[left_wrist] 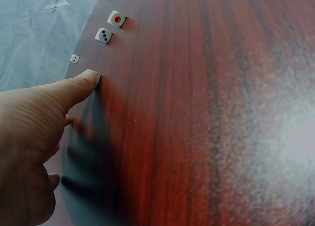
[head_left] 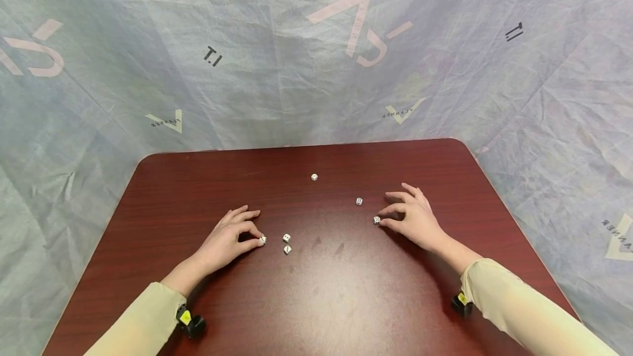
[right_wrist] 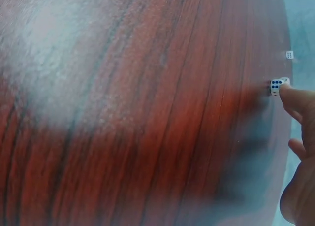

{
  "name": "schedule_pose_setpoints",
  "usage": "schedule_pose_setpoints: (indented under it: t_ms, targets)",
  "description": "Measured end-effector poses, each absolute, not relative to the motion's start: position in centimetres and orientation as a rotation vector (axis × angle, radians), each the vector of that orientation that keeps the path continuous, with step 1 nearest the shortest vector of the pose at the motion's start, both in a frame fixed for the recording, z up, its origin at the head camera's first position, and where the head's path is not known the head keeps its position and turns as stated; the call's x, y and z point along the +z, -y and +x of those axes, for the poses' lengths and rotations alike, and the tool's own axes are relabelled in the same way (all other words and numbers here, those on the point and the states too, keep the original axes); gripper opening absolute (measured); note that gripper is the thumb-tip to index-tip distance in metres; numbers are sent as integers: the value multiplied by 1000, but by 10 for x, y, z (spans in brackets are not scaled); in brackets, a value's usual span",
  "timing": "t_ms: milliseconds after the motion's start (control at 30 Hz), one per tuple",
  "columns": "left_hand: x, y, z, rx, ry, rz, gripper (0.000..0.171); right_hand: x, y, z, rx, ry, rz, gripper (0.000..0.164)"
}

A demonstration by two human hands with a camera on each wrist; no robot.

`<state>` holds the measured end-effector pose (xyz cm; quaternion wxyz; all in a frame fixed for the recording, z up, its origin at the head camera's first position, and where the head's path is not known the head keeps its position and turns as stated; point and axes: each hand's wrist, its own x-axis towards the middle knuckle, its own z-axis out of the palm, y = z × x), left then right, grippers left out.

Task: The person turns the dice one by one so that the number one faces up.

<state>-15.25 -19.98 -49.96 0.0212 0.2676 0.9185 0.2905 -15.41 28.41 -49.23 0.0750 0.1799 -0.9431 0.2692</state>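
On the left of the table, my left hand (head_left: 226,243) pinches a small white die (head_left: 263,240) between thumb and index finger. In the left wrist view the thumb covers most of that die (left_wrist: 97,78). Just right of it lie two more dice, one (head_left: 287,238) behind the other (head_left: 288,249). Toward the right side, the thumb and index finger of my right hand (head_left: 416,222) pinch another white die (head_left: 377,220), its other fingers spread. Blue pips show on this die (right_wrist: 275,86) in the right wrist view.
A die (head_left: 359,201) lies a little behind the one at my right hand. Farther back, near the middle, sits another die (head_left: 314,177). The dark red wooden table (head_left: 326,301) ends at a grey printed cloth (head_left: 277,70) hanging behind and along both sides.
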Motion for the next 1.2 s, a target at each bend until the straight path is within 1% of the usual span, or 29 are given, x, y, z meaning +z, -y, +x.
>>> schedule_pose_setpoints:
  t_ms: [367, 1200]
  targets:
    - [-500, 200, -153, 910, -2844, 831, 12, -491, -279, -155, 776, 2824, 598, 18]
    - [-501, 201, -153, 917, -2843, 826, 12, -493, -278, -157, 751, 2846, 608, 12]
